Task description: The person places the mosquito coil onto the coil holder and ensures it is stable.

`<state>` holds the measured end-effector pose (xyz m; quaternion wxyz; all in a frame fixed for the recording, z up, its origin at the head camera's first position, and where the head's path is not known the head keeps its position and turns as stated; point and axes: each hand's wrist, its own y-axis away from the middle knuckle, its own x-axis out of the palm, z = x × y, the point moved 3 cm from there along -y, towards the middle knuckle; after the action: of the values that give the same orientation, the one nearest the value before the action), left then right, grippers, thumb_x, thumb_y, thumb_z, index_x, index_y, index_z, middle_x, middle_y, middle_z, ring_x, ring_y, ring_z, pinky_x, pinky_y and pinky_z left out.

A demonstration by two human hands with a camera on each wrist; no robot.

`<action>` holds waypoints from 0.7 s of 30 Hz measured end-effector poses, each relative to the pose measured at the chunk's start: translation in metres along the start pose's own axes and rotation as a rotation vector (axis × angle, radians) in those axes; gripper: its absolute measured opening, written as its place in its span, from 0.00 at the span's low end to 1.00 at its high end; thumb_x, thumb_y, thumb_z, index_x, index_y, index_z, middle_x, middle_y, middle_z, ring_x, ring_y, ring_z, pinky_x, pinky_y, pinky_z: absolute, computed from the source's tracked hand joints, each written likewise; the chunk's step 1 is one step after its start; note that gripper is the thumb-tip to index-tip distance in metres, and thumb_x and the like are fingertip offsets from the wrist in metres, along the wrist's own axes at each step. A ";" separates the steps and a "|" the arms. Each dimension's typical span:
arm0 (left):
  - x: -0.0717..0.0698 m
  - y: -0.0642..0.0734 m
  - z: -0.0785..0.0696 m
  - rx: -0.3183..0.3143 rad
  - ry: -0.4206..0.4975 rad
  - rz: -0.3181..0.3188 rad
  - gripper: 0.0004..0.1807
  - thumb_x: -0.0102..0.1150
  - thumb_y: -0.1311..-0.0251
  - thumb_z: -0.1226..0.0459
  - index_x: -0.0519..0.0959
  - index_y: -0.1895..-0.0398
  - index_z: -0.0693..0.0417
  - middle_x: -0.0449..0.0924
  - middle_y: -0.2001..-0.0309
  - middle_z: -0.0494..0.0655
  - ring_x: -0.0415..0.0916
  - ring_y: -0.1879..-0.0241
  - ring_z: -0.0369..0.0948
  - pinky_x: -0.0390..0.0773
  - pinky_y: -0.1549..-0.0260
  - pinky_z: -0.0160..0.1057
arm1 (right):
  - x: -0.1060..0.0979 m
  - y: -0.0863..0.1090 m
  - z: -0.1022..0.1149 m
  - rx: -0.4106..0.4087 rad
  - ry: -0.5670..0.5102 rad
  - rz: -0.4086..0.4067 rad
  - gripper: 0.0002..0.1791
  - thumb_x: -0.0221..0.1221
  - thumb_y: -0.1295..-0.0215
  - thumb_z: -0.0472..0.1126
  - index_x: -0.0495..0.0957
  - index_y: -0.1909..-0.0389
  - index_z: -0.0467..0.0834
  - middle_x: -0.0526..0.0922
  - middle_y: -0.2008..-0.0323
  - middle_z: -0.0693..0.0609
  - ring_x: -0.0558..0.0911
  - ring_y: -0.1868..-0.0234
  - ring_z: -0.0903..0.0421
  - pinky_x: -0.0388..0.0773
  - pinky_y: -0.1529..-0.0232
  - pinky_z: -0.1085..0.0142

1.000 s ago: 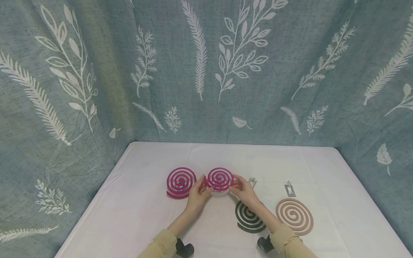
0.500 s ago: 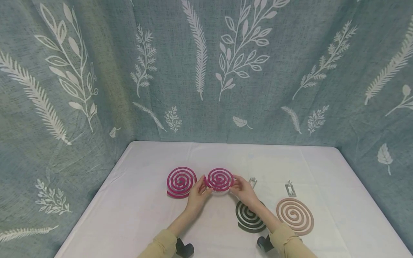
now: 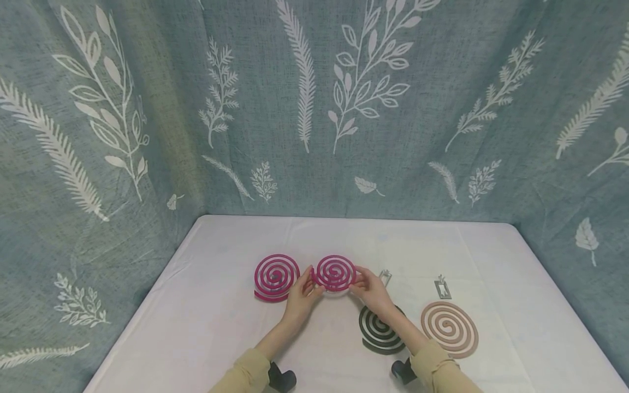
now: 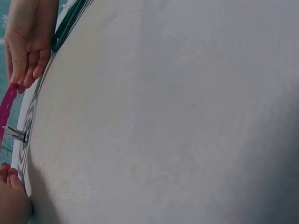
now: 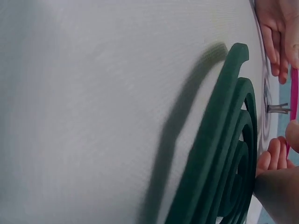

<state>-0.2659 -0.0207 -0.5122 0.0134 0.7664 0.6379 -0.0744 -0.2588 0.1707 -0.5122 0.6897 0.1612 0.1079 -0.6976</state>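
A pink mosquito coil (image 3: 335, 272) is held level between both hands near the middle of the table. My left hand (image 3: 298, 299) pinches its left edge between thumb and fingers. At the right edge, the thumb and fingers of my right hand (image 3: 373, 292) do the same. Beneath the coil stands a small metal coil stand (image 5: 279, 108), its prongs pointing up toward the coil; whether they touch is unclear. The left wrist view shows the pink coil edge-on above this stand. Another pink coil (image 3: 276, 277) lies just left of my left hand.
A dark green coil (image 3: 381, 331) sits partly under my right forearm, with a tan coil (image 3: 449, 330) to its right. Two flat metal stands lie behind them, one stand (image 3: 442, 287) beyond the tan coil and another stand (image 3: 385, 278) beside my right hand. A patterned curtain (image 3: 314, 180) borders the white table.
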 end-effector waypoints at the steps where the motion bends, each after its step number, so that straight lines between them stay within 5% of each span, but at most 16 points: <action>1: 0.000 0.000 0.000 0.000 0.001 0.001 0.38 0.59 0.41 0.69 0.54 0.31 0.72 0.62 0.36 0.71 0.63 0.37 0.61 0.66 0.36 0.47 | 0.000 0.000 0.000 -0.002 0.002 0.000 0.30 0.59 0.39 0.33 0.64 0.35 0.35 0.79 0.58 0.43 0.79 0.58 0.56 0.81 0.58 0.66; 21: -0.001 0.000 0.005 -0.034 0.022 -0.004 0.38 0.60 0.41 0.67 0.55 0.30 0.66 0.64 0.38 0.68 0.64 0.37 0.59 0.67 0.36 0.43 | 0.001 0.000 -0.001 0.015 -0.027 0.006 0.30 0.60 0.40 0.32 0.64 0.36 0.34 0.79 0.58 0.43 0.79 0.59 0.56 0.81 0.57 0.65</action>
<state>-0.2669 -0.0225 -0.5174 0.0192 0.7656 0.6406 -0.0551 -0.2584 0.1699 -0.5137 0.6920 0.1572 0.0926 -0.6984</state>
